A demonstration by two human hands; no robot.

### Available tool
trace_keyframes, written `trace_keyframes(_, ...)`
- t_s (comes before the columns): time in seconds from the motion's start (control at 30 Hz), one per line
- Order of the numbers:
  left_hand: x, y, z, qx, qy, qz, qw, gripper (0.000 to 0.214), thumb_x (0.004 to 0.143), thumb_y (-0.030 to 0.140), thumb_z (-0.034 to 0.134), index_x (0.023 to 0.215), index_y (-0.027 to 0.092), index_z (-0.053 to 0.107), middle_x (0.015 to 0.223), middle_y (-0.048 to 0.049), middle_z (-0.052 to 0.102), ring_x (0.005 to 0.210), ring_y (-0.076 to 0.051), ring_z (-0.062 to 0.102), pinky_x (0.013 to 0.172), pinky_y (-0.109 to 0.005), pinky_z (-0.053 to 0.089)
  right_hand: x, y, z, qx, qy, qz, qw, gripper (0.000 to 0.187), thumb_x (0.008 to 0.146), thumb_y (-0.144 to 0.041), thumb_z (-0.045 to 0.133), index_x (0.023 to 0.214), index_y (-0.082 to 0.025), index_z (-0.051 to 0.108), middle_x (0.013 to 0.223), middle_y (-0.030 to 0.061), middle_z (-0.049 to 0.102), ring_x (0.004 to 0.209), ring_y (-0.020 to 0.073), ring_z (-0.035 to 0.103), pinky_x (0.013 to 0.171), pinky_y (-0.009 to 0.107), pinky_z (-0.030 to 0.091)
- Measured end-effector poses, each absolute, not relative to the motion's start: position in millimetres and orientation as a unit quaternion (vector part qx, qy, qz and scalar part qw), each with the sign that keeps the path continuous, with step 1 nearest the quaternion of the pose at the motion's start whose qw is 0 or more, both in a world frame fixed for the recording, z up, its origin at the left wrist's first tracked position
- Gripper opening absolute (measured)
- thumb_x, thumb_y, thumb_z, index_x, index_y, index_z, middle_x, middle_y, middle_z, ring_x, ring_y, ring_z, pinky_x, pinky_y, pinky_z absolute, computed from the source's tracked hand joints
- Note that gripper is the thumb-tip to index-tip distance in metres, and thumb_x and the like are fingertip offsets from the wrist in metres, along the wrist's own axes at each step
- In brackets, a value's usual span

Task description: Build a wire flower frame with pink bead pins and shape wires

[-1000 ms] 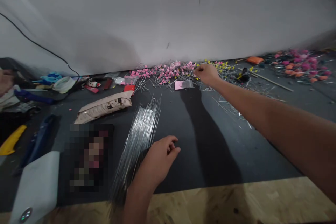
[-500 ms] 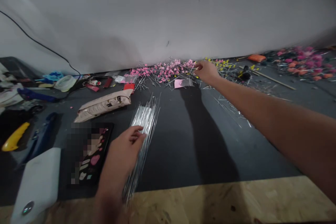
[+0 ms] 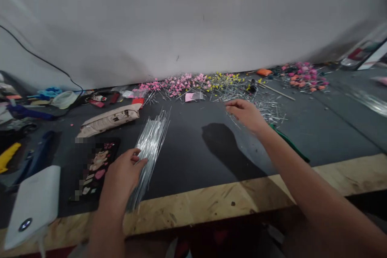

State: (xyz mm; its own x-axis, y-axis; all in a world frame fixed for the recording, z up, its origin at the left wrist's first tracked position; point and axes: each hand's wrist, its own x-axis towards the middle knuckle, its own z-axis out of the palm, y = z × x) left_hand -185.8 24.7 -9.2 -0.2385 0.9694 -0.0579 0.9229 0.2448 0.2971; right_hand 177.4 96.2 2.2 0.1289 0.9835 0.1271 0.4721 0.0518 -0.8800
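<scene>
My left hand (image 3: pixel 125 169) rests at the left edge of a bundle of thin silver wires (image 3: pixel 151 137), its fingers loosely bent and the thumb apart from them. The wires lie side by side on the dark table top, slanting towards the front edge. My right hand (image 3: pixel 244 113) hovers over the middle of the table, fingers loosely stretched to the left, with nothing visible in them. A few loose wires lie under it. Behind it lie wire stems with small pink heads (image 3: pixel 184 84) and yellow heads (image 3: pixel 223 80).
A beige packet (image 3: pixel 110 120), a dark patterned case (image 3: pixel 98 165) and a white power bank (image 3: pixel 38 205) lie at left. Green-handled pliers (image 3: pixel 290 143) lie partly behind my right forearm. Pink and orange pieces (image 3: pixel 305 75) are heaped at back right. The wooden edge (image 3: pixel 193 205) runs along the front.
My right hand has drawn back from the pink and yellow heads towards me. My left hand stays by the wires. The view has shifted to the right, showing the green handle.
</scene>
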Motion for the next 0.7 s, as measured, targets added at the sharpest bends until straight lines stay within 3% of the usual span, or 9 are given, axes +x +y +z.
trace_keyframes(0.13, -184.0, 28.8, -4.3, 0.596, 0.786, 0.084, 0.138, 0.028, 0.07, 0.036, 0.056, 0.091, 0.019, 0.061, 0.08, -0.0054, 0.068, 0.077, -0.022, 0.063, 0.067, -0.029, 0.043, 221.3, 65.5, 15.4, -0.641, -0.502, 0.342, 0.47, 0.025, 0.069, -0.037, 0.059, 0.087, -0.021, 0.065, 0.065, -0.0022, 0.056, 0.052, 0.0095, 0.043, 0.048, 0.023, 0.033)
trace_keyframes(0.23, -181.7, 33.2, 2.9, 0.589, 0.791, 0.067, 0.149, 0.024, 0.071, 0.034, 0.054, 0.088, 0.019, 0.063, 0.079, -0.0054, 0.069, 0.079, -0.024, 0.064, 0.069, -0.031, 0.043, 258.4, 46.9, 19.0, -0.672, -0.483, 0.285, 0.483, 0.025, 0.068, -0.039, 0.061, 0.086, -0.022, 0.066, 0.078, 0.0001, 0.061, 0.063, 0.0127, 0.051, 0.056, 0.025, 0.037)
trace_keyframes(0.37, -178.0, 37.6, 8.8, 0.597, 0.79, 0.04, 0.132, 0.024, 0.07, 0.032, 0.052, 0.087, 0.018, 0.064, 0.082, -0.0078, 0.07, 0.082, -0.026, 0.063, 0.069, -0.032, 0.043, 298.4, 20.4, -2.0, -0.745, -0.474, 0.259, 0.391, 0.033, 0.069, -0.046, 0.059, 0.092, -0.023, 0.062, 0.084, 0.0023, 0.063, 0.075, 0.0181, 0.055, 0.064, 0.029, 0.04)
trace_keyframes(0.53, -174.4, 37.4, 18.3, 0.586, 0.798, 0.054, 0.133, 0.025, 0.069, 0.033, 0.054, 0.087, 0.018, 0.064, 0.079, -0.0074, 0.07, 0.076, -0.025, 0.064, 0.067, -0.032, 0.045, 314.0, -0.6, -37.6, -0.774, -0.507, 0.291, 0.243, 0.044, 0.055, -0.047, 0.07, 0.089, -0.021, 0.057, 0.074, 0.0029, 0.058, 0.071, 0.0231, 0.055, 0.061, 0.032, 0.038)
trace_keyframes(0.7, -167.9, 32.8, 35.7, 0.564, 0.811, 0.071, 0.137, 0.026, 0.073, 0.035, 0.052, 0.088, 0.017, 0.064, 0.082, -0.0077, 0.07, 0.079, -0.024, 0.063, 0.07, -0.031, 0.046, 304.9, -3.9, -44.1, -0.782, -0.566, 0.183, 0.188, 0.051, 0.051, -0.049, 0.071, 0.089, -0.022, 0.051, 0.097, 0.0083, 0.053, 0.092, 0.0294, 0.049, 0.07, 0.035, 0.038)
